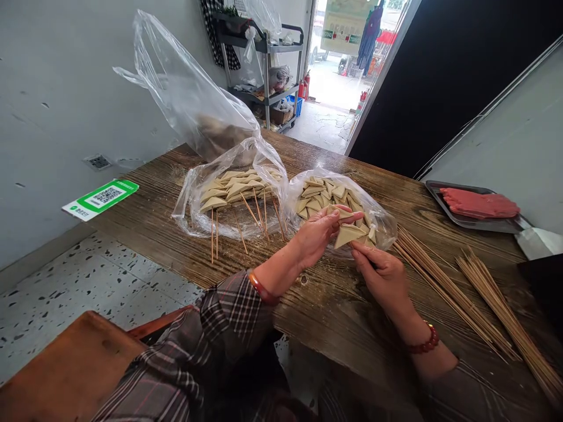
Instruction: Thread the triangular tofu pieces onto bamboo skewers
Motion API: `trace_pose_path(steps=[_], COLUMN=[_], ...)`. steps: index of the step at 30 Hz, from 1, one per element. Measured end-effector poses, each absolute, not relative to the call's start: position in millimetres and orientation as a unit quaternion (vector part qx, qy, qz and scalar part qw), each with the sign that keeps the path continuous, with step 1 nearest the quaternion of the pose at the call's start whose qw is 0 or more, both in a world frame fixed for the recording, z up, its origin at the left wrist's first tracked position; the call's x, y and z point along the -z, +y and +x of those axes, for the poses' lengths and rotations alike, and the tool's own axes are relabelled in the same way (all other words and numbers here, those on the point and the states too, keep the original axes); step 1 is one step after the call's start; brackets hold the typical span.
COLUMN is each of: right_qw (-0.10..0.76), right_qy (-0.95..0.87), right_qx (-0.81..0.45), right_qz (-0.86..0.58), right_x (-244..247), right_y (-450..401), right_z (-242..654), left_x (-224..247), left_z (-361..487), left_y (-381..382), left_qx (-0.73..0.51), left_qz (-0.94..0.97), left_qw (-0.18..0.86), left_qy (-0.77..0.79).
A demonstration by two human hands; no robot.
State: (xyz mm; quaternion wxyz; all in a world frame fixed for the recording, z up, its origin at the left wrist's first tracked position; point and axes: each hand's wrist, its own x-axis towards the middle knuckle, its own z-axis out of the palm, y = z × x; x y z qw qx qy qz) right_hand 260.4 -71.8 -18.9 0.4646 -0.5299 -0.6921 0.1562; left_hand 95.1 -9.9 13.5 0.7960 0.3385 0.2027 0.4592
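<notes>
"Lots on that dark wood-grain table. What's the logic, left to right?"

"Green-and-white QR card by the edge, out of the way I guess. Then a clear, crinkly plastic bag under beige folded triangles, probably keeping them off the wood. Thin wooden sticks poke out personward, so the ends look easy to grab."

"And the hands?"

"Left hand pinches a small beige folded piece, right by a second clear bag of them, with a bigger beige triangle just below. Right hand pinches what looks like a stick at that one's lower tip; fingers hide most of it, so not certain. Loose tan stick bundles lie to the right, handy."
</notes>
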Motion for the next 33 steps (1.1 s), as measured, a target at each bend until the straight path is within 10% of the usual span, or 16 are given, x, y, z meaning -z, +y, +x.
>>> trace_pose_path(steps=[33], right_qw=[0.452], right_qy=[-0.644], right_qx=[-0.244], right_qz=[-0.567], right_x=[8], right_y=[-73], right_z=[256], left_x=[-6], left_z=[98], left_y=[-3], left_qx=[-0.467], left_qz=[0.306], left_qw=[0.782], left_qy=[0.276])
